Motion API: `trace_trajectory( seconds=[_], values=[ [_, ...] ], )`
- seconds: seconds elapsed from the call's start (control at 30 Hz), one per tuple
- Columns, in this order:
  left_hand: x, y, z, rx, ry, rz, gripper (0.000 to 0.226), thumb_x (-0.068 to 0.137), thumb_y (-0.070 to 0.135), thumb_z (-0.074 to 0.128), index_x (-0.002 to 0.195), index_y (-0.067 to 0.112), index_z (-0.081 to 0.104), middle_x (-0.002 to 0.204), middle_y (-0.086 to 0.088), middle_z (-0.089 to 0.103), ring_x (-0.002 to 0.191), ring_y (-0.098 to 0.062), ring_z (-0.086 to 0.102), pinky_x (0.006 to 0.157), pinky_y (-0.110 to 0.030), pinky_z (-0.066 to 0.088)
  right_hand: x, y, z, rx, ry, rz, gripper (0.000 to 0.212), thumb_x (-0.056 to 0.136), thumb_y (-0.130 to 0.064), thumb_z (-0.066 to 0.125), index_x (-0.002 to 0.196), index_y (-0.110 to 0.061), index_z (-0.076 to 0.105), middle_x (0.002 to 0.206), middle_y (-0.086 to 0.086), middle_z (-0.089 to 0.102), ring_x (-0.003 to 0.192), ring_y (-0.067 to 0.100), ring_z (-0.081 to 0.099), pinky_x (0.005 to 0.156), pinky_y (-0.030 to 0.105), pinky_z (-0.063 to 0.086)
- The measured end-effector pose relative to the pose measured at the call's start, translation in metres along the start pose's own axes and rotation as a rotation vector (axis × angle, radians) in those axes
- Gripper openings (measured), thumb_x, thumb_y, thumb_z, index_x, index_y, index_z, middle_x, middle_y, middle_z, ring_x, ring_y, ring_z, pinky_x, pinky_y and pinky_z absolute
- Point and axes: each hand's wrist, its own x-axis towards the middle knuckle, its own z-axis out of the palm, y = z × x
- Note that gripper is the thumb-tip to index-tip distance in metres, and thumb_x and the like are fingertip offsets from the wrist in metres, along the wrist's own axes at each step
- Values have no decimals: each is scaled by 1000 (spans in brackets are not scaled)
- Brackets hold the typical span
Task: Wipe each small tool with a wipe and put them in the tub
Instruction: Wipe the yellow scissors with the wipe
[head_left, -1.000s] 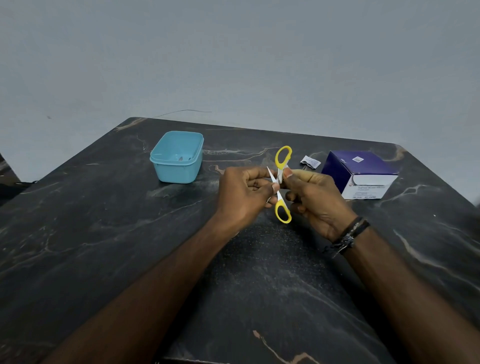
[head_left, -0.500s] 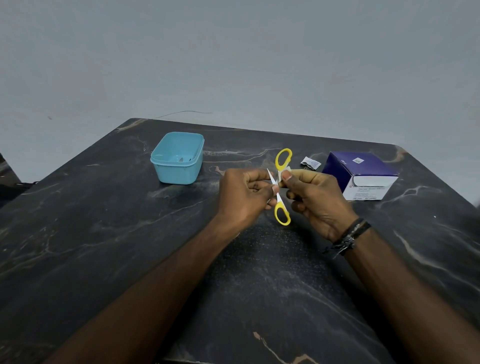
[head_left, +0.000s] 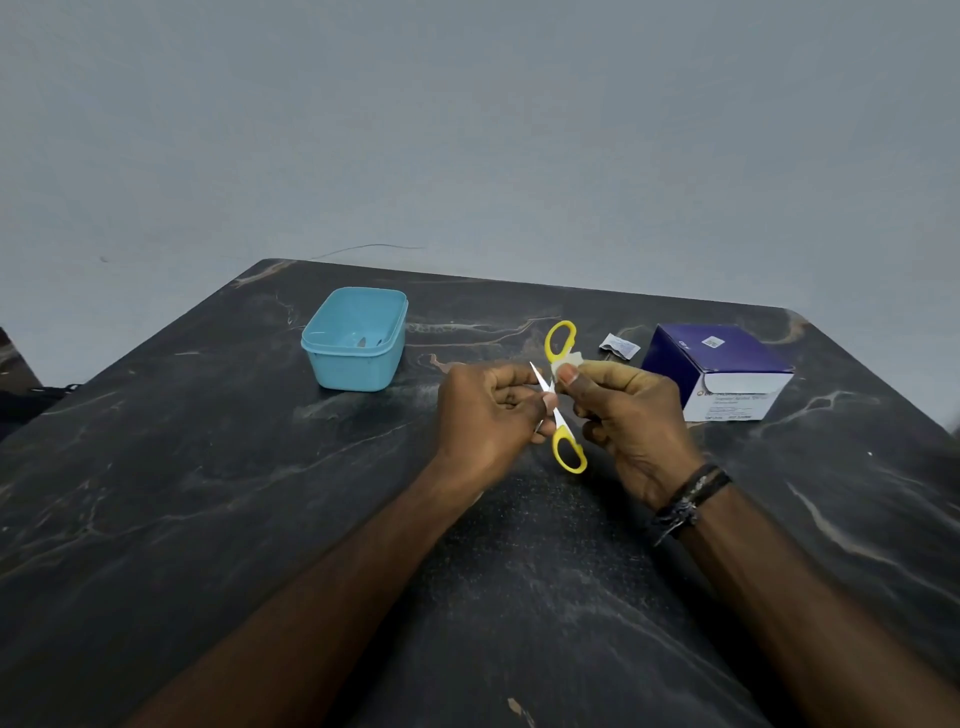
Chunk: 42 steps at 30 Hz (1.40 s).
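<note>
Small scissors with yellow handles (head_left: 569, 453) are spread open above the middle of the dark table. My left hand (head_left: 488, 415) grips them by the blades, near the pivot. My right hand (head_left: 631, 421) pinches a small white wipe (head_left: 566, 364) between thumb and fingers against the shank below the upper yellow handle loop. The light blue tub (head_left: 332, 364) stands at the back left, apart from both hands, with a small tool lying inside it.
A purple and white box (head_left: 727, 364) stands at the back right. A torn wipe sachet (head_left: 618, 347) lies just left of it. The dark marbled table (head_left: 208, 493) ends at a grey wall behind.
The wipe in my right hand has slid a little up toward the upper handle and shows more. Both hands and the scissors stay in about the same place.
</note>
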Motion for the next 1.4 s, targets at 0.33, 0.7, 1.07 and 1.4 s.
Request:
trace_trajectory(
  seconds=[0.33, 0.7, 1.07, 1.4],
  values=[
    [-1, 3, 0, 19, -29, 3, 18, 84, 0, 70, 102, -1, 70, 75, -17, 73, 61, -24, 71, 60, -36, 61, 1, -3, -2, 34, -37, 93, 19, 77, -13, 77, 90, 1, 72, 68, 5, 60, 52, 8, 39, 44, 19, 28],
    [0, 3, -3, 130, -43, 54, 18, 85, 1, 68, 102, 5, 72, 70, -12, 72, 60, -26, 70, 61, -36, 60, 3, -9, -9, -31, -140, 158, 22, 81, -16, 73, 97, -1, 73, 83, 9, 64, 59, 9, 41, 47, 19, 29],
    [0, 10, -10, 139, -111, 29, 19, 81, -3, 71, 99, 5, 71, 73, -15, 72, 58, -26, 69, 56, -32, 58, 6, -13, -12, 18, -65, 112, 10, 86, -18, 70, 80, -9, 70, 74, 2, 61, 59, 9, 40, 47, 21, 28],
    [3, 24, -23, 101, -218, -92, 24, 80, -7, 70, 103, -2, 70, 68, -17, 69, 51, -15, 63, 52, -26, 54, 5, -16, -11, 9, -54, 111, 10, 85, -14, 68, 75, -11, 67, 70, 1, 58, 56, 9, 40, 44, 21, 26]
  ],
)
